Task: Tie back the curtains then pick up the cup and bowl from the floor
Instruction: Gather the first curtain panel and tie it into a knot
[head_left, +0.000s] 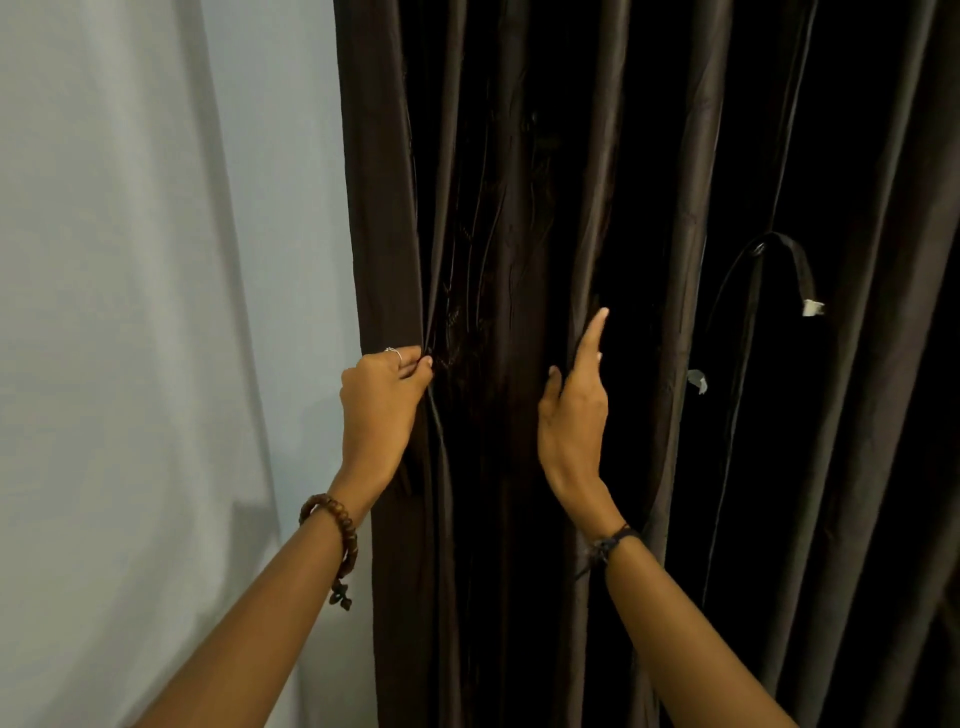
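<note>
A dark brown curtain hangs in long folds across the middle and right of the head view. My left hand pinches a fold near the curtain's left edge, fingers curled round the cloth. My right hand lies against a fold further right, index finger straight and pointing up, the other fingers tucked behind the fabric. A dark tie-back strap with a white end tag loops from a hook among the folds to the right of my right hand. No cup or bowl is in view.
A pale grey wall fills the left side, right up to the curtain's edge. A second small white tag shows on a thin dark cord hanging down from the hook. The floor is out of view.
</note>
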